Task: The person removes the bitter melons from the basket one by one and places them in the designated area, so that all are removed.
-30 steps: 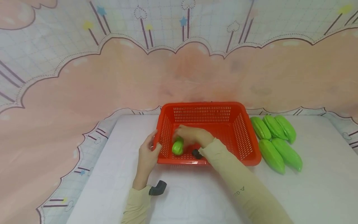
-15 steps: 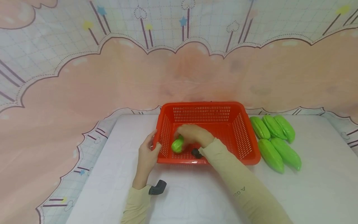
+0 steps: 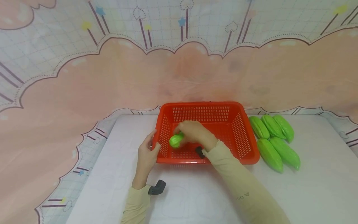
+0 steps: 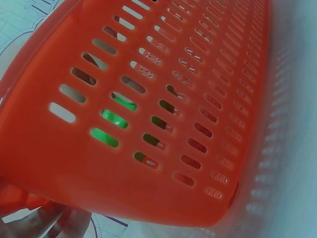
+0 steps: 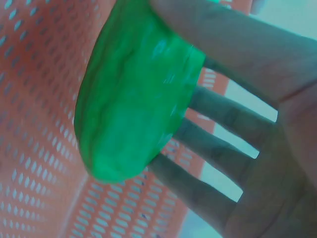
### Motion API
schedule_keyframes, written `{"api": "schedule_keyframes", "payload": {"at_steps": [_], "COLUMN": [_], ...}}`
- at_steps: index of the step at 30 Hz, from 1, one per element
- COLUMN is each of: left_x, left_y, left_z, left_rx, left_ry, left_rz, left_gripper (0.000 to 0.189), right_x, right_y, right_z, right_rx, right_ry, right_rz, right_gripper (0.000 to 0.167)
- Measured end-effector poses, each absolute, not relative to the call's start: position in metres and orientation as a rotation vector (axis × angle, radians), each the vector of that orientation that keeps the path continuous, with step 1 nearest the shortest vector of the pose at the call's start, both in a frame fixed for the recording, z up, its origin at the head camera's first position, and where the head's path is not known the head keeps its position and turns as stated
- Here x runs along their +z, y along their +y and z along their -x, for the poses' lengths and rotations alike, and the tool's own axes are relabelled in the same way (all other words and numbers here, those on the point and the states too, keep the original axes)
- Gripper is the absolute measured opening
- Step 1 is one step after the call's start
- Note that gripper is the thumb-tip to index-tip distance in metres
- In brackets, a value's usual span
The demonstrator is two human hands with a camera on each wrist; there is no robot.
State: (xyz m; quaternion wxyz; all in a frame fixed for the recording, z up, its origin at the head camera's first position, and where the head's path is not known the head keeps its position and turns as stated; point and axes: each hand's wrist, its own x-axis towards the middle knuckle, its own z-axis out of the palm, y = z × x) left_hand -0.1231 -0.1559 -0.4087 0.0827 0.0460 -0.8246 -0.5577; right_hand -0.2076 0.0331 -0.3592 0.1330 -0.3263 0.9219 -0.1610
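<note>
A red plastic basket (image 3: 207, 161) with slotted walls stands on the table. My left hand (image 3: 147, 155) grips its left rim, thumb on the near side. In the left wrist view the outer wall of the basket (image 4: 74, 168) fills most of the picture, with the left fingers (image 4: 69, 223) under the rim. Inside the basket my right hand (image 3: 193, 132) holds a green, elongated, ridged fruit (image 3: 175, 141), near the left wall. The right wrist view shows the fruit (image 5: 133, 99) between the thumb and the fingers (image 5: 218, 148), with the slotted wall behind.
Several more green fruits (image 3: 269, 155) of the same kind lie in two rows right of the basket, close to its right wall. Behind the white table (image 3: 184, 199) hangs a patterned cloth (image 3: 134, 77). A black wrist mount (image 3: 157, 187) sticks out from the left sleeve.
My right hand and the fruit in it have risen a little within the basket, and the fruit has turned slightly toward the left. The left hand stays on the rim.
</note>
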Motion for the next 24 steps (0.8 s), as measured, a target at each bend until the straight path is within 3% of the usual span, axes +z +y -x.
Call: {"api": "schedule_keyframes", "payload": {"at_steps": [24], "left_x": [-0.408], "left_y": [-0.155], "left_z": [0.123], "left_rx": [-1.665], "left_ry": [-2.459], "left_rz": [-0.118], "left_gripper": [0.054], "right_x": [-0.337], "right_y": [0.076], "right_z": [0.192], "right_rx": [-0.582], "right_ry": [2.804], "right_rz": [0.879], "right_gripper": [0.049]}}
